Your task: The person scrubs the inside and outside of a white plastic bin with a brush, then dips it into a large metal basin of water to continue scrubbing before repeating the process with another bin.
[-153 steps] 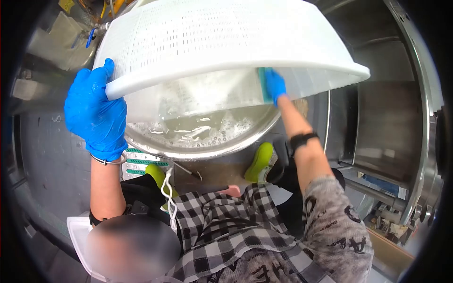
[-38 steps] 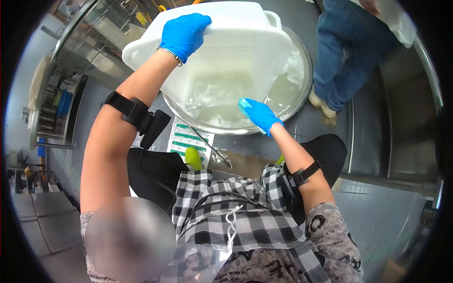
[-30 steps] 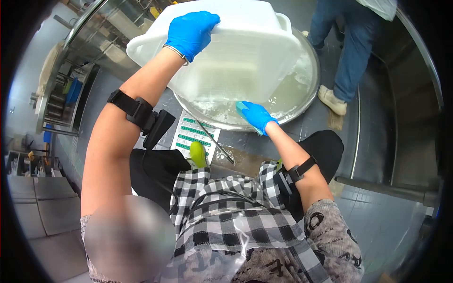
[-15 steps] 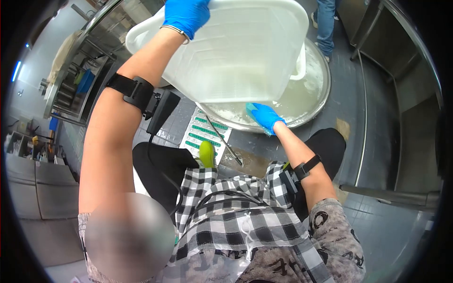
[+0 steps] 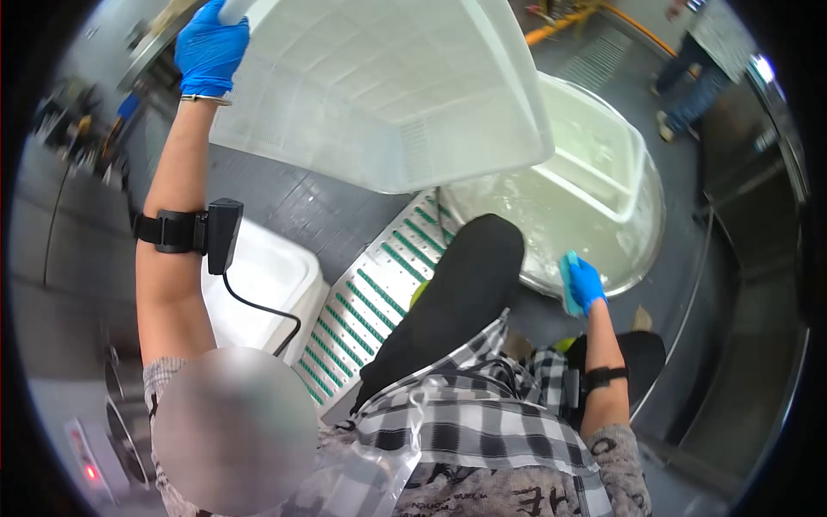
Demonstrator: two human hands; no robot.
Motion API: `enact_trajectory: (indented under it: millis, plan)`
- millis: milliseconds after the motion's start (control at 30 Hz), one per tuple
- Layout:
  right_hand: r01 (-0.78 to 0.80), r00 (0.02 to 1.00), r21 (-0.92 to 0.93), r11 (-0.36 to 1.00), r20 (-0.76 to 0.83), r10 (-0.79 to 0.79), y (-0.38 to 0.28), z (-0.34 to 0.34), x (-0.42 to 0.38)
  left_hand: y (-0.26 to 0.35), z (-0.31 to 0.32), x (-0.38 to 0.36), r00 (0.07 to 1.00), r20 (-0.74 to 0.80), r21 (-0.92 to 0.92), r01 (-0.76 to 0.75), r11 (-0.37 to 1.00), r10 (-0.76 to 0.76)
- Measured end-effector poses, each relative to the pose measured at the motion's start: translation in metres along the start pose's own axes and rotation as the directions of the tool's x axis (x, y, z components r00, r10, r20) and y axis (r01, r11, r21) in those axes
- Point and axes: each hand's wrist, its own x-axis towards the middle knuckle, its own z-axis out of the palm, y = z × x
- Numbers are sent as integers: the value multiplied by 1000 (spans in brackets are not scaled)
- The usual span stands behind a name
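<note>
My left hand, in a blue glove, is closed round the rim of a large white plastic bin, which hangs tilted over the floor and the left edge of a round metal tub. My right hand, also gloved in blue, grips a teal sponge at the near rim of the tub. Cloudy, soapy water fills the tub. A second white bin lies partly in that water, behind my right hand.
White containers stand on the floor at the left, beside a drain grate with green slots. Another person stands at the back right. Steel counters line the right side. My knee is close to the tub.
The large bin has moved left with my left hand, uncovering the second bin in the tub. My right hand and the sponge appear farther right and lower. The view has shifted.
</note>
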Motion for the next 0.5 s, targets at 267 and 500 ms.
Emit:
enact_trajectory:
  millis: [267, 500]
  plan:
    - [-173, 985, 17, 985, 4, 173, -14, 0, -3, -152, -122, -84, 740, 78, 148, 654, 742, -668]
    - [-99, 991, -63, 993, 84, 104, -34, 8, 0, -238, -238, -173, 536, -56, 81, 843, 531, -842]
